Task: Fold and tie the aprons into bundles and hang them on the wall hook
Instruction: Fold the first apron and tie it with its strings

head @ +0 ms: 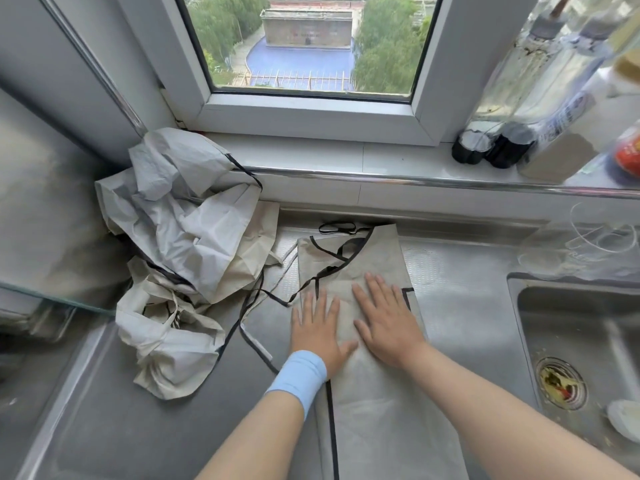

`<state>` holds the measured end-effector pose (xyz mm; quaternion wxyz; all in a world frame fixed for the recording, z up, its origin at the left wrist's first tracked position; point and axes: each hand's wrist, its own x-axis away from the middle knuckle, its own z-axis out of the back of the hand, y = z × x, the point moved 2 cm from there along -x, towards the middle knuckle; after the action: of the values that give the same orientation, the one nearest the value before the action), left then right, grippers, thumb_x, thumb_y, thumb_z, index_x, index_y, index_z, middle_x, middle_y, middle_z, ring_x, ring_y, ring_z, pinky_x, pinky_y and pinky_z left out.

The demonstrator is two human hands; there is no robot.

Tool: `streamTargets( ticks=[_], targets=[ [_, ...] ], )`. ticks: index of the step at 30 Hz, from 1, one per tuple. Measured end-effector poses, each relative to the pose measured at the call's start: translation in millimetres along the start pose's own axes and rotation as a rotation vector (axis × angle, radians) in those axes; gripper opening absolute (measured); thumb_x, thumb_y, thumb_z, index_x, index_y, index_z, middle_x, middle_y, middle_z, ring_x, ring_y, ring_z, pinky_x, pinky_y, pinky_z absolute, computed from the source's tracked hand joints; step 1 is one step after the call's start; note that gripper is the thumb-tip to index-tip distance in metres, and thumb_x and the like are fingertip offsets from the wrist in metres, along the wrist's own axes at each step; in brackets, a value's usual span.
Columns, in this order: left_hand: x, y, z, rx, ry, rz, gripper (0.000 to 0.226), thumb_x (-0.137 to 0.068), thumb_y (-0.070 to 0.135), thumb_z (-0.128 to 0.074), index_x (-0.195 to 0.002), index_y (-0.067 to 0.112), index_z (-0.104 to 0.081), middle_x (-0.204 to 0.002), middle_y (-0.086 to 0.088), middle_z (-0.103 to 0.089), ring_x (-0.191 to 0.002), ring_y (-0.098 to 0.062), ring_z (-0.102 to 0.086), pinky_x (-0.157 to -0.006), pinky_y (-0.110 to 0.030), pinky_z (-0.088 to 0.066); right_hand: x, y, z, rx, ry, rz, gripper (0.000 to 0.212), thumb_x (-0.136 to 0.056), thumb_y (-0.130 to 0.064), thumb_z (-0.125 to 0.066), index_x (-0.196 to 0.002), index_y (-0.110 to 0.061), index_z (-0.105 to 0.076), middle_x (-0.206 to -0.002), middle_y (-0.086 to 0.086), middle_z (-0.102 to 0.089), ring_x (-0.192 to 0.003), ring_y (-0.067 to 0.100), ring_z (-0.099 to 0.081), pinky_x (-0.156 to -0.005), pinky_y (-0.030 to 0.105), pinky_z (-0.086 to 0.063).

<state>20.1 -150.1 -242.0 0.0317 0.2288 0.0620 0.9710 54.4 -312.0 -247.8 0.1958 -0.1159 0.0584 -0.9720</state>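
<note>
On the steel counter (467, 299) below the window (308, 46), your two hands lie flat on a folded beige apron (367, 393) with black trim. Your left hand (317, 332), with a light blue wristband (299, 377) at the wrist, has its fingers straight and slightly spread, palm down on the left part of the cloth, the thumb angled out to the right. Your right hand (386, 323) rests just beside it, fingers likewise straight and fanned a little, pressing the fabric; neither hand pinches or grips anything. Both forearms reach in from the lower edge, the right one crossing above the apron's lower end. The apron lies lengthwise toward the sill, its black ties (337, 227) looped at the far end. A crumpled heap of other aprons (183, 244) sits to the left in the corner, and the sink (581, 341) is to the right.
</note>
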Motion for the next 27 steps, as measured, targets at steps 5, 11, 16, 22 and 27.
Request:
streamTargets(
  ticks=[5,11,16,22,27],
  targets=[
    [-19,-20,12,-0.037,-0.058,-0.058,0.107,-0.076,0.081,-0.039,-0.151,0.031,0.019,-0.154,-0.001,0.035,-0.143,-0.030,0.029,-0.118,-0.049,0.011,38,25,-10,0.031,0.023,0.045,0.071,-0.095,-0.056,-0.035,-0.157,-0.025,-0.020,-0.165,0.011,-0.008,-0.153,0.026,-0.001,-0.121,0.043,-0.003],
    [-6,-4,28,-0.139,0.121,-0.131,0.085,-0.084,0.056,-0.055,-0.152,0.024,-0.015,-0.162,-0.006,0.001,-0.149,-0.028,0.000,-0.118,-0.046,-0.006,43,18,-12,0.080,-0.018,-0.022,0.073,-0.094,-0.057,-0.030,-0.157,-0.021,-0.022,-0.164,0.015,-0.008,-0.153,0.029,-0.003,-0.120,0.042,-0.002],
    [55,11,-14,0.014,0.327,-0.360,0.035,-0.076,0.036,-0.051,-0.110,0.034,-0.055,-0.125,0.002,-0.050,-0.107,-0.024,-0.057,-0.085,-0.036,-0.046,71,-2,-20,0.083,0.041,0.037,0.064,-0.093,-0.045,-0.036,-0.152,-0.020,-0.037,-0.159,0.018,-0.028,-0.147,0.034,-0.028,-0.115,0.050,-0.018],
    [97,6,-45,-0.045,0.057,-0.293,0.083,-0.081,0.064,-0.045,-0.152,0.038,-0.008,-0.160,0.003,0.014,-0.148,-0.021,0.015,-0.118,-0.043,0.009,94,-16,-23,0.169,0.047,0.039,0.060,-0.094,-0.037,-0.031,-0.149,-0.015,-0.043,-0.157,0.021,-0.031,-0.144,0.038,-0.032,-0.113,0.053,-0.020],
    [127,9,-40,-0.116,0.088,-0.337,0.077,-0.081,0.052,-0.051,-0.149,0.032,-0.020,-0.159,0.001,-0.008,-0.146,-0.024,-0.005,-0.119,-0.041,-0.005,133,-39,-8,0.244,0.096,0.273,0.050,-0.082,-0.021,-0.036,-0.123,-0.017,-0.065,-0.133,0.017,-0.059,-0.114,0.037,-0.061,-0.094,0.044,-0.040]
  ],
)
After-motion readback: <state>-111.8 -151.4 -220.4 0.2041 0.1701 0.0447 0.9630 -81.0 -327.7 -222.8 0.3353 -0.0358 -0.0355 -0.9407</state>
